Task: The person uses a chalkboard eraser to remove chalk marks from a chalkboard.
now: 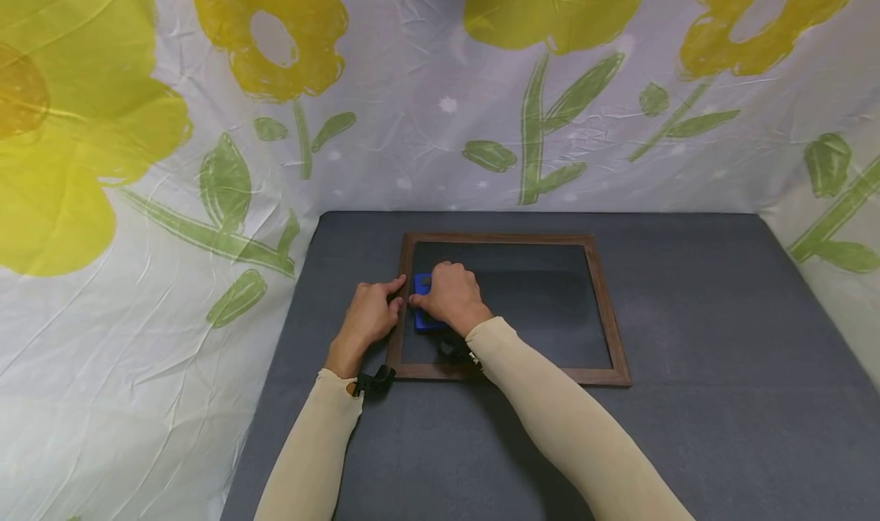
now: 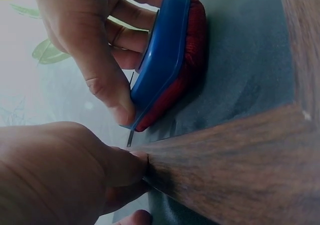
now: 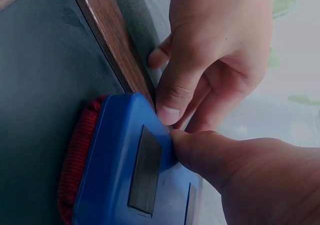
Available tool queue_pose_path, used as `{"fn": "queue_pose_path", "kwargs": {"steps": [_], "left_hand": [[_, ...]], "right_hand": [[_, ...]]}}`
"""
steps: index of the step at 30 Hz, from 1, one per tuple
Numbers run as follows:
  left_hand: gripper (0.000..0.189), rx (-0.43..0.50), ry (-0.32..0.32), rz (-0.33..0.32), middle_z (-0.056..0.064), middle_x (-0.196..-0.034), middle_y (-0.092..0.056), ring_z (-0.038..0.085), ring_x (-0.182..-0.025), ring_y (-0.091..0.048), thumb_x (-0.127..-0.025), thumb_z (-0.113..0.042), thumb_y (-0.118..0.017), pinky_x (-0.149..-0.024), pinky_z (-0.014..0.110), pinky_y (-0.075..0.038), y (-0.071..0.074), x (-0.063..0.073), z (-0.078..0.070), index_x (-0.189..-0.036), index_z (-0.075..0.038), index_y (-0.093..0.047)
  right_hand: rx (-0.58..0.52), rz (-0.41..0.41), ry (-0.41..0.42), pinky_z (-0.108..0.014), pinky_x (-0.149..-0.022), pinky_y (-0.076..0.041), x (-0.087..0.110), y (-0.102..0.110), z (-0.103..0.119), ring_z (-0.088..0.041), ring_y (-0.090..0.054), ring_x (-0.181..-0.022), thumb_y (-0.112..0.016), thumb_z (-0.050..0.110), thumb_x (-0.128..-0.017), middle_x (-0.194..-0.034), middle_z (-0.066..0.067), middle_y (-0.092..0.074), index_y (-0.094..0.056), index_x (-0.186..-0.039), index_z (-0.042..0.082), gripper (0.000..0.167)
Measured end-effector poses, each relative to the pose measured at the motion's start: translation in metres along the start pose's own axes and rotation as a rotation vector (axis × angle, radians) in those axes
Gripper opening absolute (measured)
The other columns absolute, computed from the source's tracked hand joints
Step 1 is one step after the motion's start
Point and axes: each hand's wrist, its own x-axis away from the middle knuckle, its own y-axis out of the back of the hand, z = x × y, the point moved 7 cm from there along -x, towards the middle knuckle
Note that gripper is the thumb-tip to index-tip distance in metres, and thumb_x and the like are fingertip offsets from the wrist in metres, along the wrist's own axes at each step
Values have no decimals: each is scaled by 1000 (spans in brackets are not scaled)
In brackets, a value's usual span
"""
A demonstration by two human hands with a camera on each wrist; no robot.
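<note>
A small chalkboard (image 1: 536, 299) with a brown wooden frame (image 1: 608, 307) lies flat on the dark table. My right hand (image 1: 454, 296) grips a blue board eraser (image 2: 162, 50) with a red fabric pad (image 2: 196, 35). Its thumb lies along one blue side, with the other fingers around the far side. Near the board's left end, the eraser stands pad down over the dark surface. My left hand (image 1: 369, 315) is at the outside of the left frame bar, its thumb and index finger spread apart and touching the wood.
Dark grey table surface (image 1: 708, 307) extends around the board. A white cloth backdrop (image 1: 412, 124) printed with yellow flowers hangs behind the table and along both sides. Black straps (image 1: 374, 381) sit at the wrists.
</note>
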Motion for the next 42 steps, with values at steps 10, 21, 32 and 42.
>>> {"fn": "queue_pose_path", "kwargs": {"steps": [10,21,32,42], "left_hand": [[52,3,18,12,13,-149,-70,45,-134,-61,-106,-25,-70,-88,58,-57,0,0,-2,-157,-31,-63],[52,18,21,8,15,-150,-69,45,-132,-61,-105,-25,-71,-88,60,-57,0,0,-2,-156,-32,-63],[53,43,24,13,19,-152,-67,46,-133,-60,-106,-19,-69,-92,62,-56,14,10,-18,-157,-28,-62],[50,30,49,27,21,-153,-65,46,-133,-60,-107,-14,-65,-92,61,-55,40,29,-51,-157,-18,-62]], "right_hand": [[-27,-8,0,-43,-75,-65,1,2,-6,-32,-75,-87,-82,59,-94,-108,-15,-74,-72,-129,-1,70],[-33,-7,-23,-45,-79,-65,5,5,-15,-35,-75,-92,-82,58,-95,-112,-18,-74,-70,-132,-3,72],[-50,-3,-37,-44,-77,-64,8,9,-25,-36,-75,-92,-83,59,-94,-112,-20,-74,-69,-133,-4,75],[-63,0,-61,-45,-78,-64,11,12,-37,-35,-74,-92,-84,59,-93,-109,-19,-73,-67,-135,-5,78]]}}
